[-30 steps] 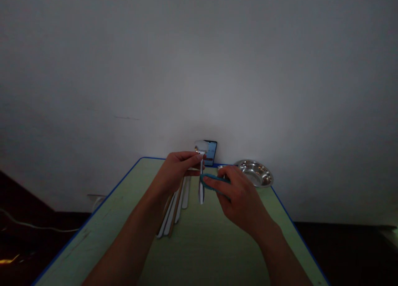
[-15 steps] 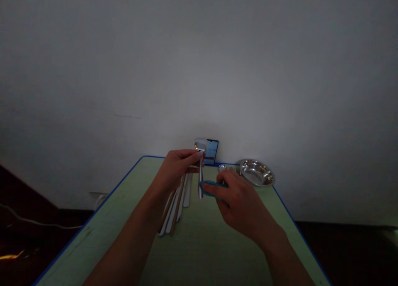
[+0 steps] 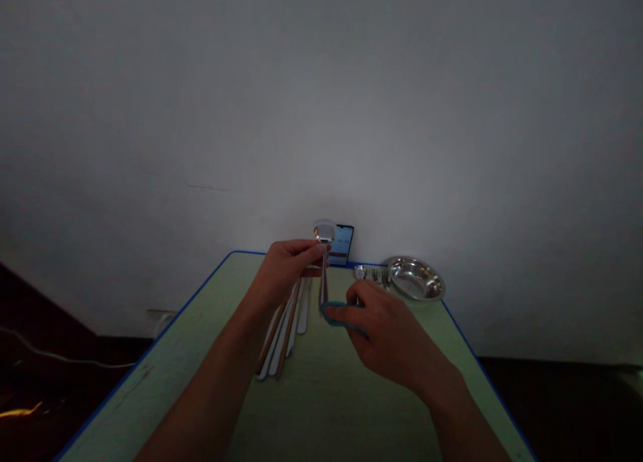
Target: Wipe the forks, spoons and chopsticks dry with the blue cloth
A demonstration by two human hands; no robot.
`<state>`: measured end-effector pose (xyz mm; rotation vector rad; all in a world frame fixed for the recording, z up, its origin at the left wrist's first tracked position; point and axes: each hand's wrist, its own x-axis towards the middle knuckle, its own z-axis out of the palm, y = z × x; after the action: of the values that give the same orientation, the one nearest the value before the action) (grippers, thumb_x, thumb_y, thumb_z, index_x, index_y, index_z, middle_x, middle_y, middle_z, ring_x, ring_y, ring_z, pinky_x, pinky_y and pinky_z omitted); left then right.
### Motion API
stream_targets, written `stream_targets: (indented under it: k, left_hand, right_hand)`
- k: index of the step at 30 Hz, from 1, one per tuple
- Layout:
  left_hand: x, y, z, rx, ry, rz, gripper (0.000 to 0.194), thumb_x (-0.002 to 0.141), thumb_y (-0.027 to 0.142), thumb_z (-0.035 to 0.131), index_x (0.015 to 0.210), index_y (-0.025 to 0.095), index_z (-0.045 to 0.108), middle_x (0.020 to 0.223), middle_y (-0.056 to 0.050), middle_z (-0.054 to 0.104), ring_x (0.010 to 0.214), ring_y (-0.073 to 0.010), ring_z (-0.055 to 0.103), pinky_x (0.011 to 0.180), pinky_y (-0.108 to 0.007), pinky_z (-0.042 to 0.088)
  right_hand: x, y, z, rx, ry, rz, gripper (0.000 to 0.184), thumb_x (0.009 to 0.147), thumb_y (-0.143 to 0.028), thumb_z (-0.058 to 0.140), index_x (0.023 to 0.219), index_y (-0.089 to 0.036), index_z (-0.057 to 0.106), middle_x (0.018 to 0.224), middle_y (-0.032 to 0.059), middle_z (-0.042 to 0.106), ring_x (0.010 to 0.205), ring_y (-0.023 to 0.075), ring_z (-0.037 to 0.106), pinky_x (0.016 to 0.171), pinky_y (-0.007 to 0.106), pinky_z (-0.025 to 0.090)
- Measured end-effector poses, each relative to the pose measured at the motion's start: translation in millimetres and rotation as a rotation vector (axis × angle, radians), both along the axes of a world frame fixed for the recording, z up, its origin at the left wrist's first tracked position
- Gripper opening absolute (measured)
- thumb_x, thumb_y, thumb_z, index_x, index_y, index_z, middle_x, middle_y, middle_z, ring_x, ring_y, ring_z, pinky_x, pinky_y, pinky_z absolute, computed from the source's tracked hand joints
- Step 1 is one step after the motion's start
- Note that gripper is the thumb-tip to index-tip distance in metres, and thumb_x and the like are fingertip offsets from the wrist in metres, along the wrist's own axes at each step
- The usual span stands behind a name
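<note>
My left hand point(image 3: 291, 268) pinches a shiny metal spoon point(image 3: 324, 232) at its neck, with the bowl up and the handle hanging down. Closed round a teal cloth point(image 3: 341, 313), my right hand point(image 3: 384, 325) presses it against the lower end of the spoon's handle. Under and beside my left wrist lie several pieces of cutlery point(image 3: 281, 341), some with metal handles and some brown; their upper ends are hidden by the hand. Beyond my right hand rest forks point(image 3: 376, 274) and a small shiny spoon bowl point(image 3: 360, 272), partly covered by the fingers.
A round metal bowl point(image 3: 416, 279) stands at the table's back right corner. A phone point(image 3: 341, 244) with a lit screen leans on the grey wall point(image 3: 321, 114). The pale green table point(image 3: 321, 415) has a blue edge. A white cable point(image 3: 70, 361) runs at the left.
The teal cloth in my right hand has slid down the spoon's handle to its lower end. My left hand keeps its hold, and the spoon's bowl has shifted slightly up.
</note>
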<state>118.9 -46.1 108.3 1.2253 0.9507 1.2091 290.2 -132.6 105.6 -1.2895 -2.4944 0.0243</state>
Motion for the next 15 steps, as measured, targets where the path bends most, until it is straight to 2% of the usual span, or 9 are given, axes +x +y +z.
stream_targets:
  k: [7, 11, 15]
  left_hand:
    - [0.7, -0.8, 1.0, 0.006, -0.018, 0.028, 0.018, 0.064, 0.032, 0.074, 0.076, 0.019, 0.073, 0.074, -0.003, 0.07, 0.068, -0.0131, 0.062, 0.059, -0.022, 0.051]
    - [1.3, -2.1, 2.9, 0.018, -0.025, 0.029, 0.019, 0.066, 0.034, 0.073, 0.077, 0.019, 0.073, 0.077, -0.004, 0.071, 0.068, -0.0132, 0.062, 0.058, -0.021, 0.05]
    - [0.4, -4.2, 4.6, 0.021, -0.003, 0.03, 0.022, 0.066, 0.035, 0.072, 0.079, 0.018, 0.073, 0.081, -0.006, 0.072, 0.073, -0.0165, 0.064, 0.06, -0.025, 0.052]
  right_hand:
    - [0.1, -3.4, 1.8, -0.077, 0.021, 0.049, 0.036, 0.078, -0.009, 0.05, 0.105, -0.029, 0.063, 0.089, 0.0026, 0.052, 0.08, 0.0148, 0.048, 0.069, 0.03, 0.04]
    - [2.7, -5.6, 4.9, -0.15, 0.095, 0.081, 0.037, 0.079, -0.011, 0.051, 0.109, -0.031, 0.061, 0.091, 0.0012, 0.053, 0.08, 0.0132, 0.05, 0.071, 0.029, 0.041]
    - [7.4, -5.8, 6.2, -0.149, 0.192, 0.087, 0.036, 0.081, -0.014, 0.051, 0.111, -0.031, 0.06, 0.092, 0.0007, 0.054, 0.08, 0.0123, 0.051, 0.072, 0.028, 0.043]
